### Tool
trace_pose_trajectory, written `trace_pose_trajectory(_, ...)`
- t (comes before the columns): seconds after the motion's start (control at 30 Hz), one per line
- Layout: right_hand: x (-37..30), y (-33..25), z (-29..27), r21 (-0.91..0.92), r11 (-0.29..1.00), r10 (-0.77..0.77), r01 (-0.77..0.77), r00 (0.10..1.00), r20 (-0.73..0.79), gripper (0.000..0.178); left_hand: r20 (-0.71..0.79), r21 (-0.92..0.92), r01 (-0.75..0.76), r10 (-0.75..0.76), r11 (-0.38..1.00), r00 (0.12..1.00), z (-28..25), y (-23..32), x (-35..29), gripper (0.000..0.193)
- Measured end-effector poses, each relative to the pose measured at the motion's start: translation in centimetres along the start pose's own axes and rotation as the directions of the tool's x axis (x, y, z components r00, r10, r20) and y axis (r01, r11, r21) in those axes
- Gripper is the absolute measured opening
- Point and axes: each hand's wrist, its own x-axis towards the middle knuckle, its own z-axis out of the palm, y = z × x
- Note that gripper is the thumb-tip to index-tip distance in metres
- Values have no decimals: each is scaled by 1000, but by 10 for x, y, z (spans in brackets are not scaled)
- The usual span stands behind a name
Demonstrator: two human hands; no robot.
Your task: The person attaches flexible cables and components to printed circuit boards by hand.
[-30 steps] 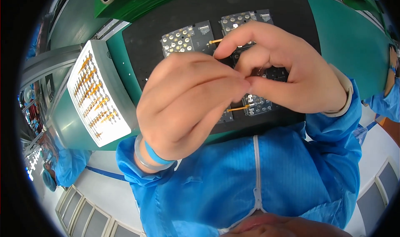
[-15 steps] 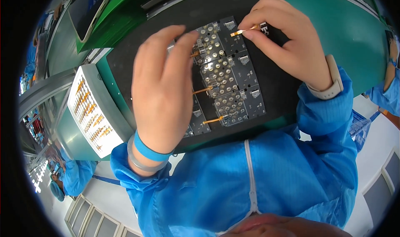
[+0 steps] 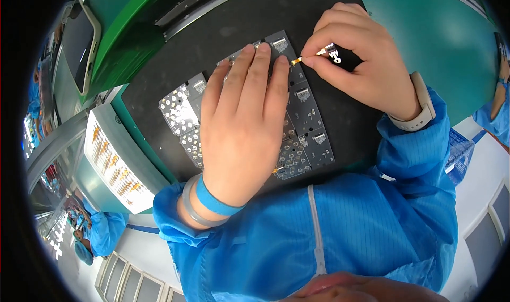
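My left hand [image 3: 241,111] lies flat over a dark panel of joined circuit boards [image 3: 309,113], fingers stretched out and a little apart. Much of the panel's dotted metal-dome area is hidden beneath it. Between thumb and forefinger, my right hand [image 3: 366,57] pinches a small flex cable [image 3: 296,61]. The cable's orange tip points at the panel's upper right part, close to a white connector; I cannot tell whether it touches. A second board panel [image 3: 178,111] with shiny round domes lies to the left, partly covered by my left hand. Near my wrist, an orange strip [image 3: 276,170] shows at the panel's lower edge.
Both panels rest on a black mat [image 3: 143,84] on a green table [image 3: 441,41]. A white sheet with rows of orange flex cables [image 3: 114,164] stands at left. Beyond the mat is a green rail [image 3: 125,33], with a phone [image 3: 82,44] past it. Other people in blue work at the edges.
My left hand has come down and right, flattening over the panel. The cable tip in my right hand is slightly lower. The left panel now shows more; the view has shifted a little.
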Motion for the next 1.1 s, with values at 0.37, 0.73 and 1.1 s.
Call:
trace_pose_trajectory(0.37,-1,-1,-2,-12,1000,-28,29,999,14,13,1,0,5,-5,1000,1000,0,1,-1,45)
trace_pose_trajectory(0.73,2,2,-8,181,977,94,-112,990,107,29,-13,-6,10,-10,1000,1000,3,1,-1,42)
trace_pose_trajectory(1.1,-10,32,-22,392,858,356,-332,934,13,20,-370,-220,129,-205,967,906,-37,-54,-98,38)
